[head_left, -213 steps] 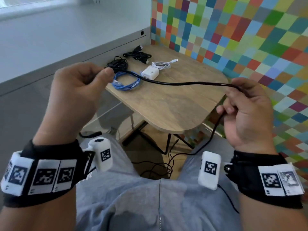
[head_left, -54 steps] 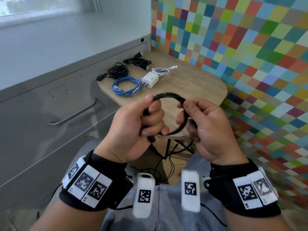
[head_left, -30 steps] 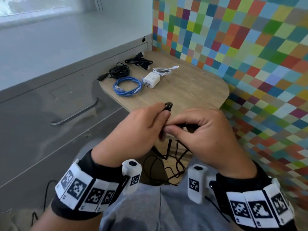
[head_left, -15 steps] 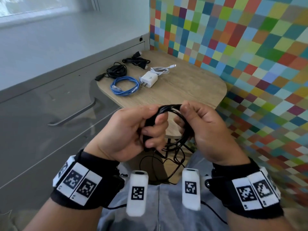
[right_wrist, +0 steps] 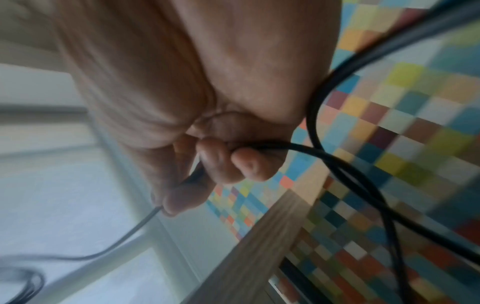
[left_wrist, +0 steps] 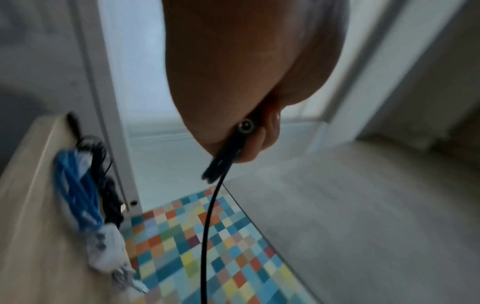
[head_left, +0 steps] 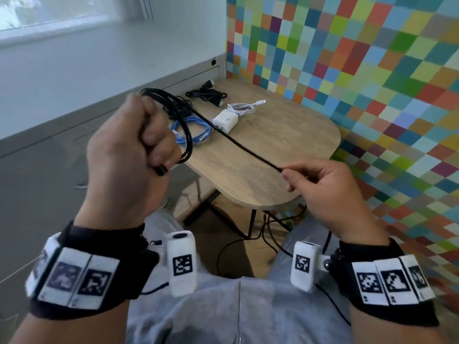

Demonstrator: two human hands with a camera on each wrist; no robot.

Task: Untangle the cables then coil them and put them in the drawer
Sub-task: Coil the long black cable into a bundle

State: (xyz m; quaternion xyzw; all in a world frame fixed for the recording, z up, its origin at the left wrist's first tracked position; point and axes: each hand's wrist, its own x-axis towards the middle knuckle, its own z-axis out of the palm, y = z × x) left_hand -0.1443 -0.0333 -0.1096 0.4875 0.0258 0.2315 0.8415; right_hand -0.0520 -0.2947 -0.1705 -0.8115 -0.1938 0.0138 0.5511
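My left hand point(head_left: 139, 145) is raised in a fist around a few loops of a black cable point(head_left: 238, 144), with the round plug end point(head_left: 161, 171) poking out below the fingers; the plug point(left_wrist: 245, 125) also shows in the left wrist view. From the coil the cable runs taut down to my right hand point(head_left: 323, 192), which pinches it between thumb and fingers point(right_wrist: 221, 162). Past that hand the cable point(right_wrist: 350, 174) hangs toward the floor. On the wooden table point(head_left: 285, 150) lie a blue cable coil point(head_left: 198, 135), a black bundle point(head_left: 207, 94), and a white charger point(head_left: 226, 119) with its white cable point(head_left: 244, 108).
A grey cabinet point(head_left: 49, 155) with drawer fronts stands along the left, under a white sill. A multicoloured checkered wall point(head_left: 360, 70) borders the table on the right. Loose black cable point(head_left: 238, 244) trails on the floor under the table, in front of my knees.
My hands have drawn apart: the left rose up and left with the coil, the right slid out along the cable to the right, pulling a straight length taut between them.
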